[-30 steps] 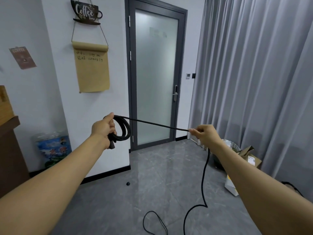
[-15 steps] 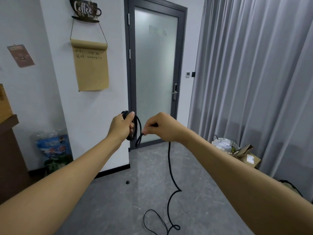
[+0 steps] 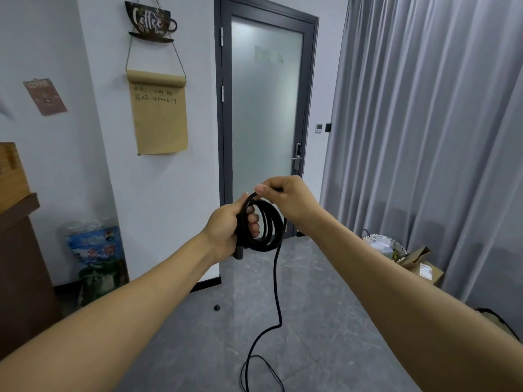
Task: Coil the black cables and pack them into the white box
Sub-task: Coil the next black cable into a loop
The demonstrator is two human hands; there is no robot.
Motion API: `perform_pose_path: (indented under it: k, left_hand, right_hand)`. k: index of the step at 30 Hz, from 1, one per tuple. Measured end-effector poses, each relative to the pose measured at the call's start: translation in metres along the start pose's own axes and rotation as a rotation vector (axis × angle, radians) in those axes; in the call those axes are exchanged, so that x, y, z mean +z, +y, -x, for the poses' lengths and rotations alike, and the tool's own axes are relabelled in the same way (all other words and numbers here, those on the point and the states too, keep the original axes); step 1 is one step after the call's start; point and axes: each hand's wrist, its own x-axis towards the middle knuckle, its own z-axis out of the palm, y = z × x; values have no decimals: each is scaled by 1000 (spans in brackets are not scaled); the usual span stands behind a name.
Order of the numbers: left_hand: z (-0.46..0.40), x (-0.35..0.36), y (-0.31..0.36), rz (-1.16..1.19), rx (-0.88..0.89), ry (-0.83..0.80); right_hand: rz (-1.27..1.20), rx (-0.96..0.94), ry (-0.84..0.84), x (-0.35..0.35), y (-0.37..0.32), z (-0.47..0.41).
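Observation:
A black cable (image 3: 268,227) is wound into several loops held up at chest height in front of the door. My left hand (image 3: 226,230) grips the left side of the coil, with the plug end sticking out below the fist. My right hand (image 3: 285,198) pinches the top of the newest loop against the coil. The loose tail (image 3: 276,295) hangs from the coil's right side down to the grey floor and curls there. No white box is in view.
A frosted glass door (image 3: 266,120) is straight ahead and grey curtains (image 3: 424,137) hang on the right. A woven basket (image 3: 385,246) and a cardboard box (image 3: 421,267) sit by the curtains. A wooden counter (image 3: 19,250) stands at the left; another black cable (image 3: 498,321) lies at far right.
My right hand swung in from the right, bringing the stretched cable to my left hand and laying a new loop on the coil. The hanging tail has shifted left and shortened.

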Motion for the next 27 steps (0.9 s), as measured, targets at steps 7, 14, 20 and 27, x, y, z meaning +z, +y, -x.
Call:
perform_pose_path:
  k: [7, 14, 20, 27]
  left_hand:
    - [-1, 4, 5, 75, -70, -166]
    - [-2, 6, 4, -61, -58, -114]
    - [-8, -3, 7, 22, -35, 129]
    - [-23, -47, 18, 151, 9, 425]
  right_hand:
    - [-6, 39, 45, -7, 8, -8]
    - [-8, 113, 74, -14, 21, -11]
    - [58, 217, 71, -27, 54, -2]
    - [169, 302, 137, -58, 87, 12]
